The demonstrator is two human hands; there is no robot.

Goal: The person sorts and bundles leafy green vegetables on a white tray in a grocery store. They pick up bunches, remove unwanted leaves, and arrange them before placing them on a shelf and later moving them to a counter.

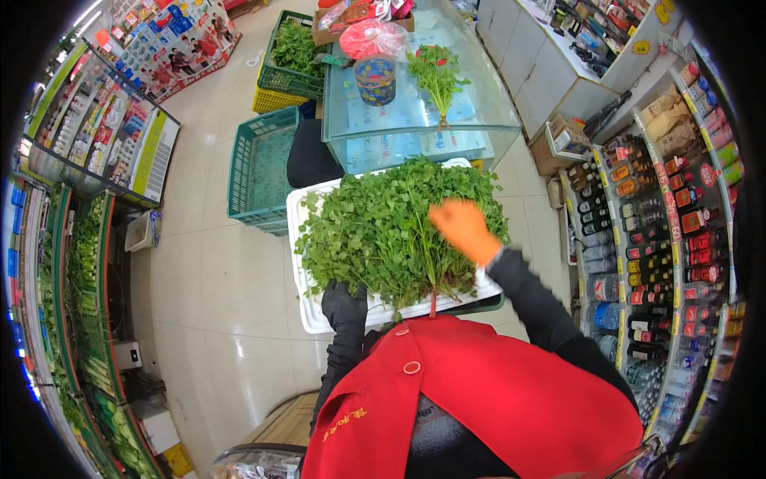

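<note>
A large heap of leafy green herbs point(383, 221), like cilantro, fills a white foam tray point(311, 311) in front of me. My left hand point(345, 304), in a black glove, is at the tray's near left edge against the leaves; whether its fingers hold any stems is hidden. My right hand point(465, 230), in an orange glove, is over the right part of the heap, its fingers curled and slightly blurred. Whether it grips a stem cannot be told. Below it, stems with brown roots point towards me. A small bunch of herbs point(440, 84) lies on the glass counter beyond the tray.
The glass counter point(383, 143) carries a patterned round bin point(375, 81) and a red plastic bag point(368, 41). Left of it stand an empty green crate point(263, 167) and a crate of greens point(293, 51). Bottle shelves point(646, 239) rise at the right, vegetable shelves point(90, 269) at the left.
</note>
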